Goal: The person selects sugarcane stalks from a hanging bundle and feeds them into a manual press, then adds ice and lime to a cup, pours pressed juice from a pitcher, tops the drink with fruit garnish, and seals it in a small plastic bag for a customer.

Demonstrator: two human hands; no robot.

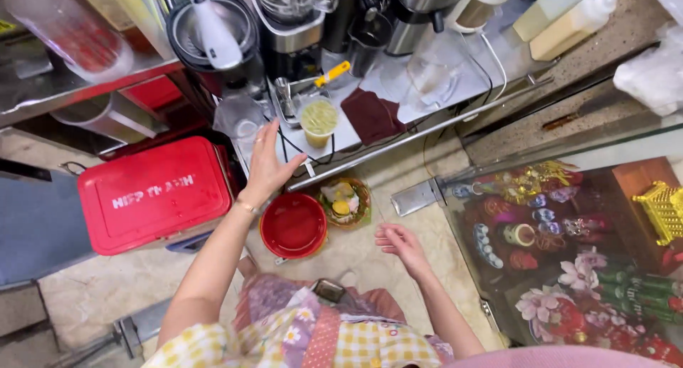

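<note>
Reaching hand: left hand [267,165] stretches up over the near edge of the steel tabletop [370,137], fingers [265,137] spread apart and holding nothing.
Nearest thing: plastic cup of yellow-green drink [319,121] stands upright on the tabletop just beside those fingertips, near the front edge.
Other hand: right hand [402,245] hangs low over the floor [356,251], fingers loosely curled and empty.
Below the edge: red bucket [293,226] and small basket [345,201] sit side by side on the floor, touching or nearly so.
Left flank: red cooler box [153,195] stands close to the forearm.
Right flank: glass case [569,247] borders the floor.
Open room: bare floor lies between the right hand and the bucket.
</note>
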